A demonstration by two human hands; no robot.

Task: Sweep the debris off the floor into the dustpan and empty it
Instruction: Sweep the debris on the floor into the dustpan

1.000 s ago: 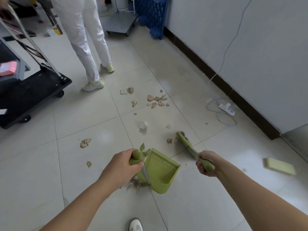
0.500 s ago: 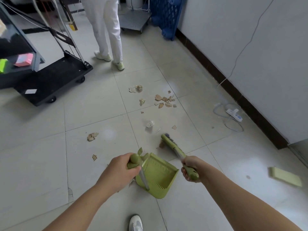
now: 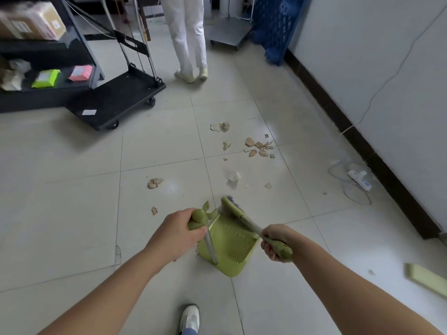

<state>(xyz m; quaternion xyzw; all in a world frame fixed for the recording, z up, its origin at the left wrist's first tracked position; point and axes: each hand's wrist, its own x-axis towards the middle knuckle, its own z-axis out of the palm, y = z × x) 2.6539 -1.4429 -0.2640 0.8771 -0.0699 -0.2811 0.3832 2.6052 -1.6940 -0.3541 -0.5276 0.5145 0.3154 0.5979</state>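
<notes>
Left grip (image 3: 174,234) clasps dustpan (image 3: 231,240) handle; right grip (image 3: 275,239) clasps broom (image 3: 250,223), bristles seemingly touching pan

Pale tiled floor (image 3: 72,213) bearing a green dustpan (image 3: 229,247), with cardboard scraps (image 3: 257,147) and a crumpled clear wrapper (image 3: 234,176) beyond the dustpan, two stray bits (image 3: 154,183) to its left, a white power strip (image 3: 359,178) well to its right, and a black trolley (image 3: 116,100) far beyond it on the left.

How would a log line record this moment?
left hand grips dustpan handle; right hand grips broom; broom head at dustpan mouth; debris ahead
</notes>
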